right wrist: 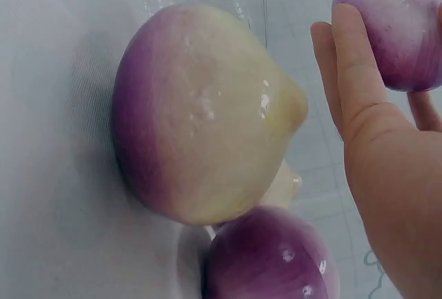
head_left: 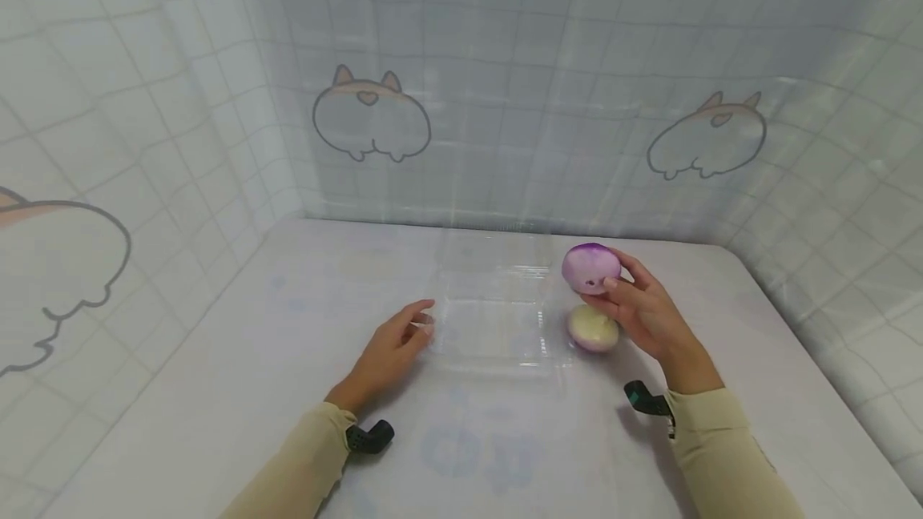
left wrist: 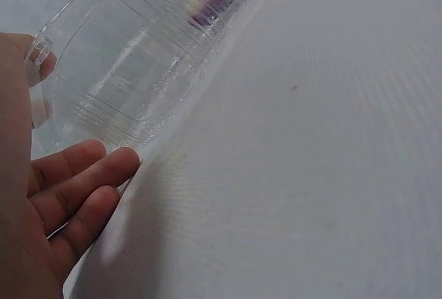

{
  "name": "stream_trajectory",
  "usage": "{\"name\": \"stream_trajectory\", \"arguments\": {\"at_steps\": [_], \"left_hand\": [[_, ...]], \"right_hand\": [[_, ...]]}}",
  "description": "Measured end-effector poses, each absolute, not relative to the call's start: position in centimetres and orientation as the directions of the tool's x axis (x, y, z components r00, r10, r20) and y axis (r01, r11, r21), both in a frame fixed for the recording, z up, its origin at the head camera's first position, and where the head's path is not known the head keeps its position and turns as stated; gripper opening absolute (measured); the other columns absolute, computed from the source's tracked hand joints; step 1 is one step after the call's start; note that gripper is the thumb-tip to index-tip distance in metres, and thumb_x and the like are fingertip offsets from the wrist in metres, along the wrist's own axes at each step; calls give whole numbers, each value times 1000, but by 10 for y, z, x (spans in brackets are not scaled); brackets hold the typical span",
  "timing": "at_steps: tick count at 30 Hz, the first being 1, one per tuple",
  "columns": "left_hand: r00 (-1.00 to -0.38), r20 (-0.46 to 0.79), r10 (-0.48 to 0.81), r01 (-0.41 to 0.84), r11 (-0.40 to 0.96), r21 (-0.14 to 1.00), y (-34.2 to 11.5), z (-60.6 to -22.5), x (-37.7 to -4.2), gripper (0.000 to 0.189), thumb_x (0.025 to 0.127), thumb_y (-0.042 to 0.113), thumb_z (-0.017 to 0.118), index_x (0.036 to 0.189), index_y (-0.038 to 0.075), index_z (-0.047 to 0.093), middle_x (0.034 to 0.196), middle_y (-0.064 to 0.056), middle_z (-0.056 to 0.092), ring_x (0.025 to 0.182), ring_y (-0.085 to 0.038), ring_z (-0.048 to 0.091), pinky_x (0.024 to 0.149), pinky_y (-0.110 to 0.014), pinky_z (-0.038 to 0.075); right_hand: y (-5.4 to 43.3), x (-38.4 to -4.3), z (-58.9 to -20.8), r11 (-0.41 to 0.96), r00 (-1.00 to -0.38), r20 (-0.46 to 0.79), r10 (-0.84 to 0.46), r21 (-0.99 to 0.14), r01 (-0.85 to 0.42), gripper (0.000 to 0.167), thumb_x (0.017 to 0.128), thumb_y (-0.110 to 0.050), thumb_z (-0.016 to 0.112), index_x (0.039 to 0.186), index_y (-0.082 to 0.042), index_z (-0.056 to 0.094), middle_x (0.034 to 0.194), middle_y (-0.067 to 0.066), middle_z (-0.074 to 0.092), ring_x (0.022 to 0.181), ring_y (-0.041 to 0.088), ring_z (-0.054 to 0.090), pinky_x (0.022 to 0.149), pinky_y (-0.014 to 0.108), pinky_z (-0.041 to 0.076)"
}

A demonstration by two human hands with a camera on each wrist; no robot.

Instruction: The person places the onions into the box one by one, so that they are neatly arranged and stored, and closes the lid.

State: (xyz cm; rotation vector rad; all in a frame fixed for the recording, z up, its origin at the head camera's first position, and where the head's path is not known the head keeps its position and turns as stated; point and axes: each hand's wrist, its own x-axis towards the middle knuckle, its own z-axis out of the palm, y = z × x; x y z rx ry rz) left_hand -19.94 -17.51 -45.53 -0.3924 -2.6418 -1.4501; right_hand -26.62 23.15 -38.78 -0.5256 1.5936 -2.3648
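Note:
My right hand [head_left: 642,307] holds a glossy purple-and-white turnip [head_left: 591,268] up beside the clear plastic container. Its small dark hole shows in the right wrist view. Just under it, another turnip [head_left: 593,328], cream with a purple end, sits on the table right of the container. My left hand [head_left: 392,351] is at the left side of the clear plastic container [head_left: 490,363], thumb and forefinger pinching its edge. In the left wrist view, the other fingers [left wrist: 86,175] extend loosely beside the container wall. The container's lid part [head_left: 493,251] lies folded back behind it.
The right wrist view shows a further purple turnip [right wrist: 273,264] beside the cream one, with a pale tip [right wrist: 286,183] behind. The white-covered table [head_left: 288,391] meets curtain-like walls [head_left: 497,102] with a grid and animal drawings at the back and sides.

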Motion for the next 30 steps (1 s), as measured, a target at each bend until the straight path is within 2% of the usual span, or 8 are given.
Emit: {"name": "stream_trajectory", "arguments": {"at_steps": [6, 11, 17, 24, 30], "left_hand": [[-957, 225, 183, 288, 520, 804, -179, -455, -203, 46, 104, 24, 56, 149, 18, 48, 121, -2, 64, 101, -15, 63, 89, -41, 51], [-954, 224, 198, 295, 514, 806, -177, -451, -207, 46, 104, 27, 56, 149, 18, 48, 121, -1, 64, 102, -15, 63, 90, -42, 51], [-962, 203, 183, 270, 511, 816, -176, -454, -205, 47, 104, 26, 56, 149, 18, 48, 120, -1, 64, 102, -15, 62, 91, -41, 51], [-962, 202, 182, 267, 501, 823, -178, -458, -203, 46, 104, 25, 55, 149, 19, 48, 120, -1, 64, 101, -14, 63, 90, -40, 51], [-963, 199, 179, 264, 502, 824, -177, -457, -204, 46, 104, 24, 56, 149, 18, 48, 118, 0, 64, 100, -13, 63, 90, -40, 51]], "right_hand": [[222, -270, -383, -364, -904, 116, -410, -930, 46, 50, 102, 4, 48, 148, -5, 33, 140, 18, 37, 113, 26, 64, 96, 44, 49], [218, -274, -377, -330, -900, 98, -425, -943, 53, 50, 101, 3, 50, 148, -6, 35, 139, 19, 36, 109, 28, 66, 94, 44, 50], [206, -281, -373, -263, -887, 99, -452, -965, 26, 52, 99, 6, 54, 148, -8, 39, 141, 20, 34, 116, 30, 61, 96, 48, 48], [194, -285, -370, -211, -879, 67, -472, -977, 39, 57, 98, 4, 56, 150, -7, 35, 141, 20, 35, 115, 30, 61, 97, 48, 48], [191, -286, -367, -213, -865, 37, -501, -974, 81, 53, 100, -1, 56, 148, -5, 34, 141, 21, 37, 114, 32, 62, 97, 49, 48]]}}
